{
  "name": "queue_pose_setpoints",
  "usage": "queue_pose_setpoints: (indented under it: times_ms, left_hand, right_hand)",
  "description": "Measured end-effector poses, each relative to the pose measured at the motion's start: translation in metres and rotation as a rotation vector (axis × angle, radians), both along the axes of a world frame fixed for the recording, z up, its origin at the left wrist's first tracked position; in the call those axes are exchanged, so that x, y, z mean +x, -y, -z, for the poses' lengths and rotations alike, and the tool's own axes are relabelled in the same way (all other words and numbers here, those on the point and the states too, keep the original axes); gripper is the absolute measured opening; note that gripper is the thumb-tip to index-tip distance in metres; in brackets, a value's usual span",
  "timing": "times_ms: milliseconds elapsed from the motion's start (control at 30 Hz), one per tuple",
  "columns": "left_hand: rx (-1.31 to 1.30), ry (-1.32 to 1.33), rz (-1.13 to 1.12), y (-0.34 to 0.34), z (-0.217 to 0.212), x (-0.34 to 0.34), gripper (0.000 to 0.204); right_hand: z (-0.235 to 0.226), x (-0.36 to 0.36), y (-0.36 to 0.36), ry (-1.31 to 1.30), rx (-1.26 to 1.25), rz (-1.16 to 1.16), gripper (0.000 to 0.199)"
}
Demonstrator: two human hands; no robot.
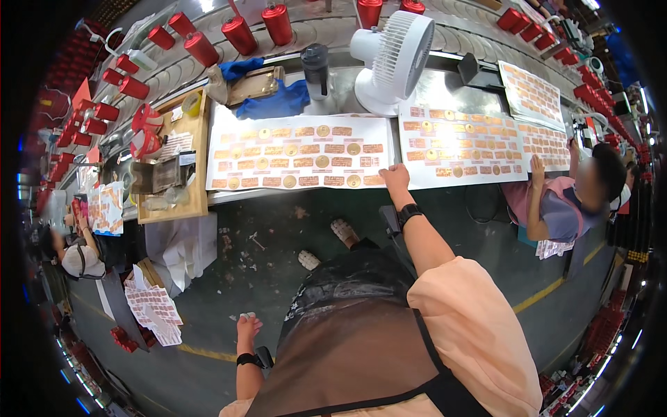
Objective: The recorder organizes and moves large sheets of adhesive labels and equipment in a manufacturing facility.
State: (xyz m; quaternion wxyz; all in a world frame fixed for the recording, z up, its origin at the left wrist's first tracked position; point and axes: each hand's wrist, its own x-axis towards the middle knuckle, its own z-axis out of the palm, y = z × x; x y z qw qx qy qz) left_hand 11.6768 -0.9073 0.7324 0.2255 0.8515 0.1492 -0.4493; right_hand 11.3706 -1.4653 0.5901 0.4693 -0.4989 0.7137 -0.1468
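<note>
torso: peach short-sleeved top under a dark brown sheer apron with black straps | right hand [396,176]: bare, black watch-like band at the wrist just behind it | left hand [248,326]: bare, black wrist band likewise | feet: light perforated clogs

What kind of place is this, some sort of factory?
Most likely a factory assembly line. Rows of red cylinders ride a conveyor behind a long workbench covered in label sheets, and another worker sits handling similar sheets. The right hand rests on one sheet's edge.
</note>
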Motion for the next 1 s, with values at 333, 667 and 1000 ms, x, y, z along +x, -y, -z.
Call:
queue_pose_setpoints:
  times_ms: [333, 667, 1000]
  left_hand:
    - [0.037, 0.01, 0.047, 0.029, 0.002, -0.015, 0.02]
    - [-0.555, 0.331, 0.972, 0.318, 0.001, -0.042, 0.049]
    - [-0.671, 0.538, 1.442, 0.511, 0.025, -0.175, 0.067]
  right_hand:
    - [-0.027, 0.027, -0.003, -0.052, -0.217, 0.111, 0.063]
    - [-0.027, 0.006, -0.01, 0.173, -0.161, 0.118, 0.036]
    - [-0.07, 0.014, -0.006, 0.619, -0.208, 0.066, 0.023]
